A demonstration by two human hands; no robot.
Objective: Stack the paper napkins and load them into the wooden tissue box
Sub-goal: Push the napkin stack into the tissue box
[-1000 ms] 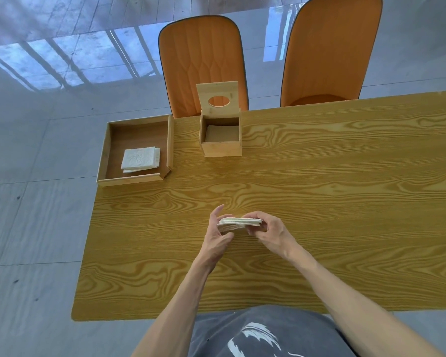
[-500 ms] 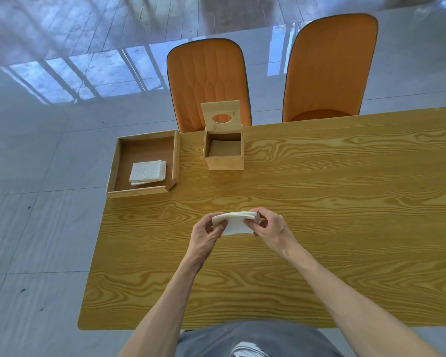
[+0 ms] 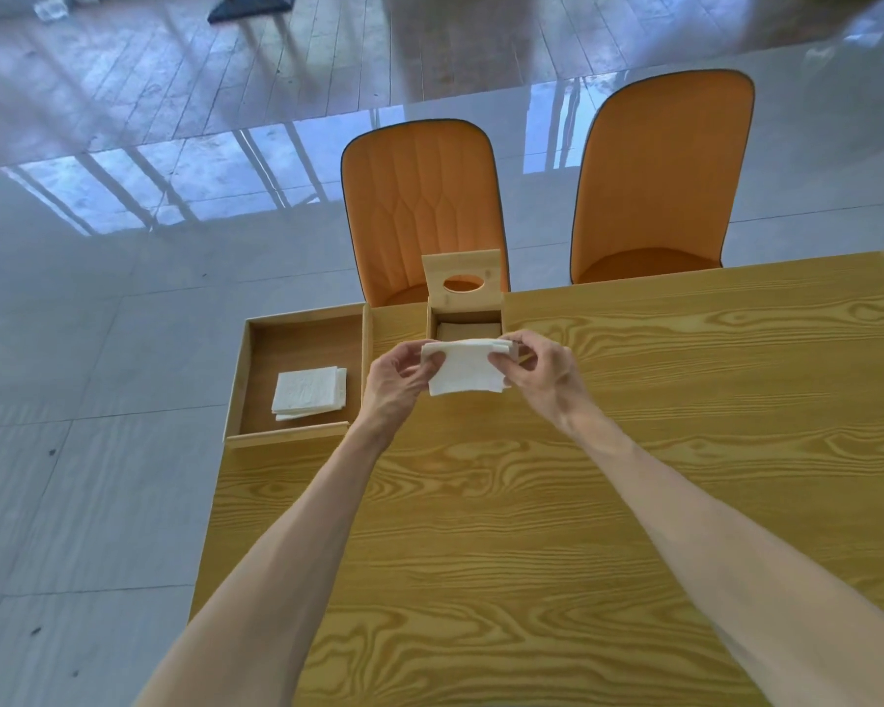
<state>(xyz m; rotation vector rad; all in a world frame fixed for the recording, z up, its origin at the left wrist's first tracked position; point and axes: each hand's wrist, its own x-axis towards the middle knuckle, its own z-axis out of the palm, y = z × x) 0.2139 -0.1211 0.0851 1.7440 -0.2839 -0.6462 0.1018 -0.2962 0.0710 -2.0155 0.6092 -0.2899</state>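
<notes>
A white stack of paper napkins (image 3: 464,368) is held in the air between both hands, tilted so its underside faces me. My left hand (image 3: 393,385) pinches its left edge and my right hand (image 3: 542,372) pinches its right edge. Right behind the stack stands the wooden tissue box (image 3: 464,324), its lid with an oval hole hinged upright. The stack hides the box's front wall. A second small pile of napkins (image 3: 309,393) lies in the wooden tray (image 3: 297,339) to the left.
The wooden table (image 3: 583,502) stretches to the right and toward me. The tray sits at the table's far left corner. Two orange chairs (image 3: 422,206) stand behind the far edge. The table's left edge drops to a glossy tiled floor.
Both hands have lifted the napkin stack off the table and carried it away from me, up to the front of the open tissue box. The stack has tilted upward.
</notes>
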